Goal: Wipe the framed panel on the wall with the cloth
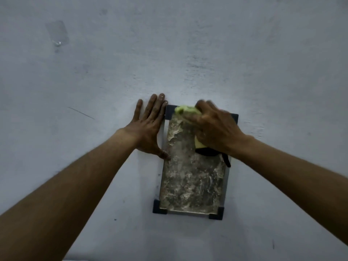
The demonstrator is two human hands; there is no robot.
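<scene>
A framed panel (192, 178) hangs on the pale wall, a mottled grey-brown face with dark corner pieces and white smears. My right hand (214, 127) presses a yellow-green cloth (185, 111) against the panel's top edge; the hand is blurred by motion. A dark strap or edge of the cloth hangs below that hand. My left hand (148, 127) lies flat on the wall beside the panel's upper left edge, fingers spread, thumb touching the frame's side.
The wall (188, 44) is bare pale blue-grey with scuffs. A clear adhesive hook (57, 34) sticks to it at the upper left. A thin scratch (81, 113) runs left of my left hand.
</scene>
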